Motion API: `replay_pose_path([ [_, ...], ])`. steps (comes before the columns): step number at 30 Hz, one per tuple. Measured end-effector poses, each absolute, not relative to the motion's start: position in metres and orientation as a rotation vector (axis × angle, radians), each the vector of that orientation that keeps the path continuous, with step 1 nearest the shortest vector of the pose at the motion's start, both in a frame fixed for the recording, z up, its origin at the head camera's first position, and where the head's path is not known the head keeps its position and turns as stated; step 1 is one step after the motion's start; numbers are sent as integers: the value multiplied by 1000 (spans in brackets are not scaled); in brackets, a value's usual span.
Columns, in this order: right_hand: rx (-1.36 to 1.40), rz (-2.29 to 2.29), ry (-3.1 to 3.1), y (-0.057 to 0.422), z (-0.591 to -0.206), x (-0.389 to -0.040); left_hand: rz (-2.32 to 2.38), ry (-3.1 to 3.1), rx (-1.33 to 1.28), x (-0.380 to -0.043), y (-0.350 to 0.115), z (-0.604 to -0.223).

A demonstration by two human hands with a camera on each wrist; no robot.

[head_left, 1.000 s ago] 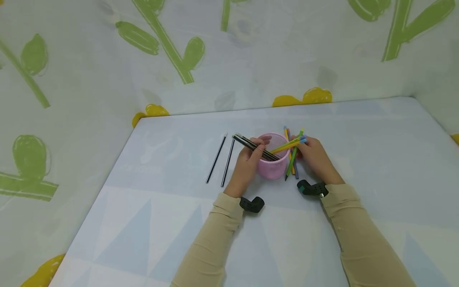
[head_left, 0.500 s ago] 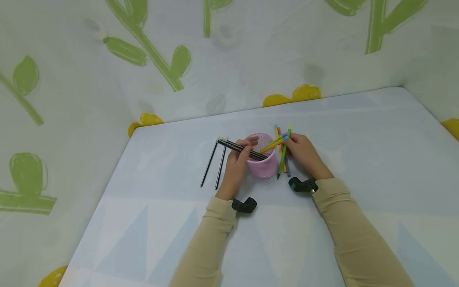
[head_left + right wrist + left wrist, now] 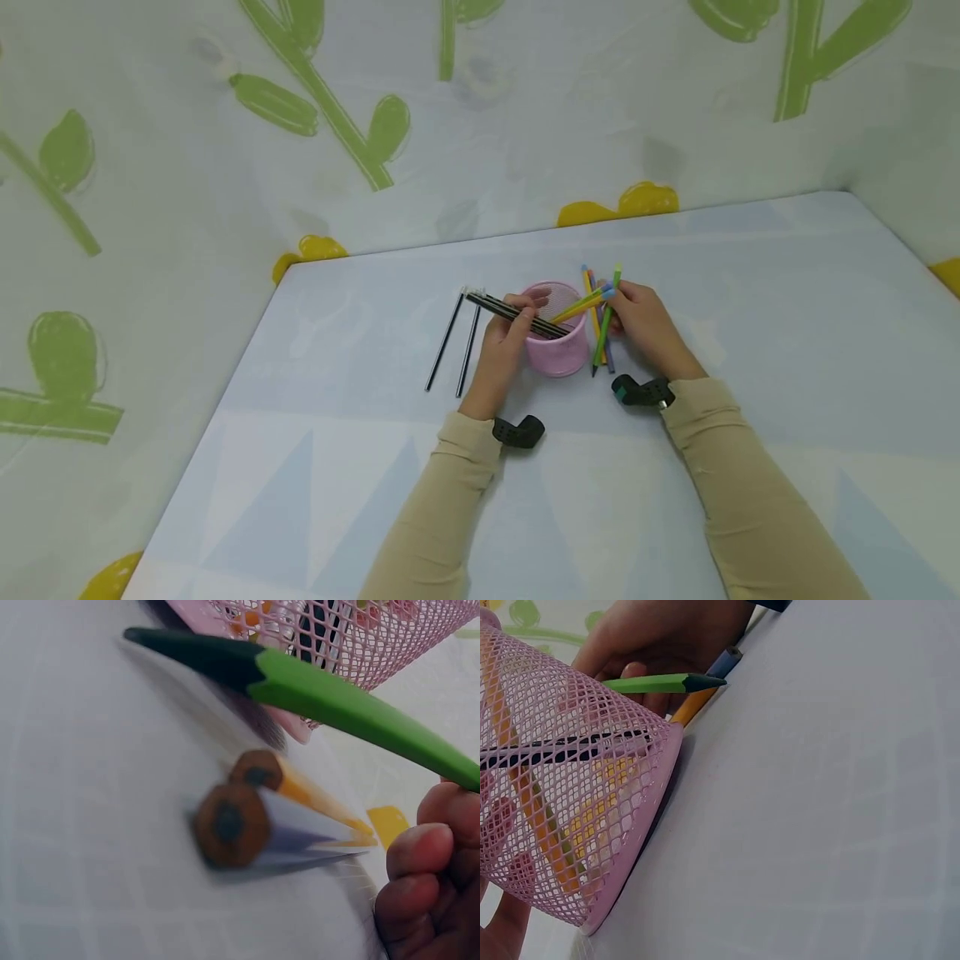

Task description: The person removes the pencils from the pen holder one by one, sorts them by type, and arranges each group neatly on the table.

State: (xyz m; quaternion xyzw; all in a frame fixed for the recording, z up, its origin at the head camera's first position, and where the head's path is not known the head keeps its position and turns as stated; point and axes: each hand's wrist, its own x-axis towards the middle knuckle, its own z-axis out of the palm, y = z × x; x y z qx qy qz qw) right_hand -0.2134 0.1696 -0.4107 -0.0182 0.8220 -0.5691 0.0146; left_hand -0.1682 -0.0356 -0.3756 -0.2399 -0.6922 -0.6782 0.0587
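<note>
My left hand [image 3: 506, 342] grips a bundle of black pencils [image 3: 506, 310], slanted with their lower ends inside a pink mesh pencil cup [image 3: 557, 358]. Its fingers reach over the cup's left rim. Several yellow and green pencils [image 3: 576, 311] lean in the cup towards the right. Just right of the cup, my right hand [image 3: 648, 325] pinches a green pencil [image 3: 360, 712], its dark sharpened tip pointing down towards me. Beneath it, a purple pencil [image 3: 289, 829] and a yellow pencil [image 3: 307, 795] lie side by side on the table, unsharpened ends facing the right wrist camera.
Two black pencils [image 3: 446, 340] lie apart on the table left of the cup. The table [image 3: 360, 333] has a pale cover with blue triangles. Behind it hangs a whitish sheet [image 3: 525, 150] with green leaf prints, along the table's back edge.
The green pencil stands slightly steeper in my right hand than a second ago. My left hand keeps its hold on the black pencils by the cup. The head view has shifted a little.
</note>
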Motion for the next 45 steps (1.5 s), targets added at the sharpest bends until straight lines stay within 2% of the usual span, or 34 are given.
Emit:
replay_pose_path([
  [11, -37, -1824, 2480, 185, -408, -211, -2027, -2081, -771, -168, -23, -375],
  [27, -78, -1461, 2675, 189, -410, -211, -2043, -2110, -778, -166, -22, -373],
  [45, -163, -1309, 2756, 194, -405, -212, -2039, -2142, -719, -166, -19, -372],
])
